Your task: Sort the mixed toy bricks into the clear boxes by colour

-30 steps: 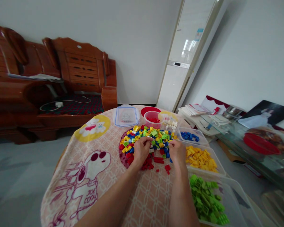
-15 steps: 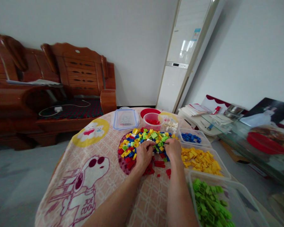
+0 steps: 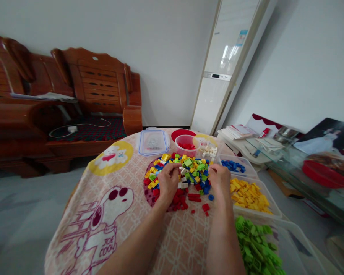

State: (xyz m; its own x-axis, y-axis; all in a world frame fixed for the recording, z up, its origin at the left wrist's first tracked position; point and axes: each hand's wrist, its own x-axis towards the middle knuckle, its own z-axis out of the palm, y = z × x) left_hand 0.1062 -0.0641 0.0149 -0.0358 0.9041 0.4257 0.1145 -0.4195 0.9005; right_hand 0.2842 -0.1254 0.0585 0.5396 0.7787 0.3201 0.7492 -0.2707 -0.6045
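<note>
A mixed heap of plastic building bricks point(image 3: 190, 164) in red, yellow, blue, green and white lies on the round table. My left hand point(image 3: 169, 182) is over the heap's left part, thumb and fingers pinched together. A white brick point(image 3: 182, 170) shows right at those fingertips; whether it is gripped is unclear. At the heap's right edge my right hand point(image 3: 220, 178) is closed in a pinch, its contents hidden. Between the hands are more white bricks point(image 3: 183, 185) and long red bricks point(image 3: 194, 197). A round blue piece point(image 3: 211, 197) lies close to my right wrist.
Clear boxes on the right hold blue bricks point(image 3: 233, 166), yellow bricks point(image 3: 249, 195) and green bricks point(image 3: 255, 244). Behind the heap stand a tub of red bricks point(image 3: 187, 146), a pile of white bricks point(image 3: 209, 149) and a blue-rimmed lid point(image 3: 153, 142).
My hands have moved apart: the left slightly left, the right to the right. More white bricks and the round blue piece now show between them. The view has shifted a little.
</note>
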